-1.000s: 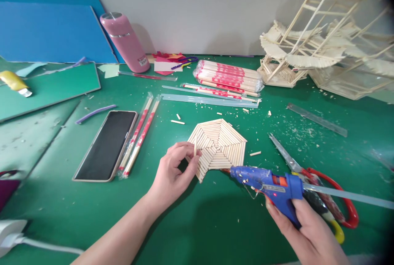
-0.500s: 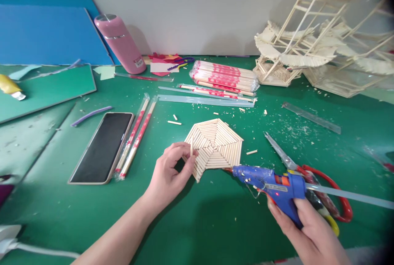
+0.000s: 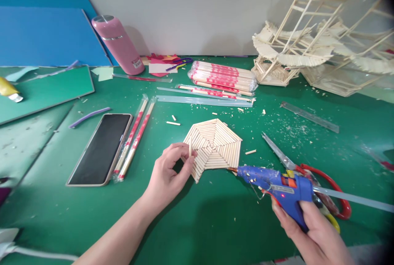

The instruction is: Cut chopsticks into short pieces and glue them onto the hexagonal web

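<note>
On the left of the counter [image 3: 200, 224] I saw a dark-screened phone [image 3: 100, 150], with a purple strip [image 3: 89, 117] near its far left corner. Farther off, a pink bottle [image 3: 118, 45] stood before the grey wall [image 3: 184, 10], just right of a blue panel [image 3: 49, 35]. Red and white paper scraps [image 3: 161, 68] lay to its right. A yellow tube [image 3: 8, 87] rested on the far-left green board [image 3: 55, 88], and I caught a white cable [image 3: 46, 252] near left.

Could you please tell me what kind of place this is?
Probably a craft workspace: the right hand holds a blue glue gun, a web-like panel of sticks lies on the green table, and a larger stick model stands at the back right.
</note>
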`<state>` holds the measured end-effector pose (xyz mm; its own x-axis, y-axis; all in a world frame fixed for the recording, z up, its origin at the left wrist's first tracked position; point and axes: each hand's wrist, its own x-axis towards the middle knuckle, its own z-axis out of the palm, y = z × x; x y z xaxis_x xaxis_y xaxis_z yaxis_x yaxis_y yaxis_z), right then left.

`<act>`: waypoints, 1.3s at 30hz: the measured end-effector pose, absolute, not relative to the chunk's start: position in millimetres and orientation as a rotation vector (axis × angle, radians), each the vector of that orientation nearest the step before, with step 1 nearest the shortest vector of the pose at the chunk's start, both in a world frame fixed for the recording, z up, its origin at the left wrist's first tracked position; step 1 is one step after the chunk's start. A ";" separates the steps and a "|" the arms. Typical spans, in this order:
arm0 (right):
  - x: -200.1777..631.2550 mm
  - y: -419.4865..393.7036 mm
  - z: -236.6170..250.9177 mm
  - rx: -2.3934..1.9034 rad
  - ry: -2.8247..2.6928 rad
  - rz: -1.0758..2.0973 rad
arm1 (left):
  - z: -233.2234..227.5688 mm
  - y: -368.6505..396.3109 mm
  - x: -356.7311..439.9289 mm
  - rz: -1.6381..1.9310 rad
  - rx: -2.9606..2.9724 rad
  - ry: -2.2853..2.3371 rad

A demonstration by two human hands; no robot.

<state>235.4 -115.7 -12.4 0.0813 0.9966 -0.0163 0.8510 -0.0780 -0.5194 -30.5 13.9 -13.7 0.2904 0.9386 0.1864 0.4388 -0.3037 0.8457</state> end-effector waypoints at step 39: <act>238.0 -116.8 -7.8 -2.057 -1.747 0.505 | -12.8 12.9 -31.4 0.915 1.869 1.244</act>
<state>238.0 -116.8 -7.8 0.1568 0.9874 -0.0196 0.8455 -0.1444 -0.5141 -31.4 12.9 -12.8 0.2885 0.9417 0.1734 0.4456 -0.2923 0.8462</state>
